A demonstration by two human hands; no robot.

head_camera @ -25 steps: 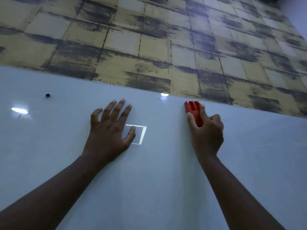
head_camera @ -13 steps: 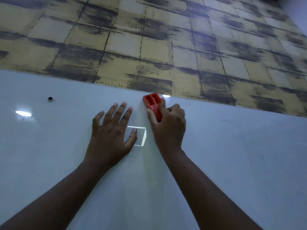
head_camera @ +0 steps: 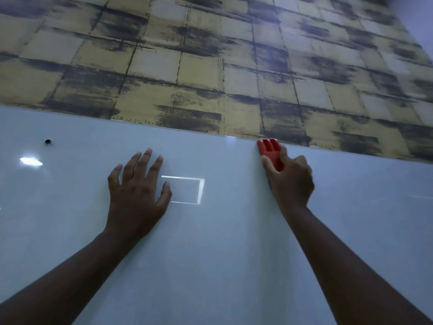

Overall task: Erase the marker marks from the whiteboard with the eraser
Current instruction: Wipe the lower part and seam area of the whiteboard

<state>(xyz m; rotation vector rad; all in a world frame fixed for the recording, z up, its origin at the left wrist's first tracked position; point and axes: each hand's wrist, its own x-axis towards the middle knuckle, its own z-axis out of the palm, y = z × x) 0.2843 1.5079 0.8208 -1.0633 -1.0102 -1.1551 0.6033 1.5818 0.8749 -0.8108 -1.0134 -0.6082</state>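
A glossy white whiteboard (head_camera: 222, 242) fills the lower part of the view. My right hand (head_camera: 290, 181) grips a red eraser (head_camera: 269, 150) and presses it against the board just under its top edge. My left hand (head_camera: 138, 191) lies flat on the board with its fingers spread, to the left of the eraser. Between the hands shines a bright rectangular outline (head_camera: 187, 190), which looks like a reflection. I can make out no marker marks around the eraser.
Above the board's top edge is a wall with yellow and dark tile-pattern paper (head_camera: 210, 66). A small dark round dot (head_camera: 48, 141) sits on the board at the upper left, with a light glare (head_camera: 30, 161) below it.
My right hand slid the eraser left along the top edge toward my left hand, then back to the right. My left hand has stayed flat in place.
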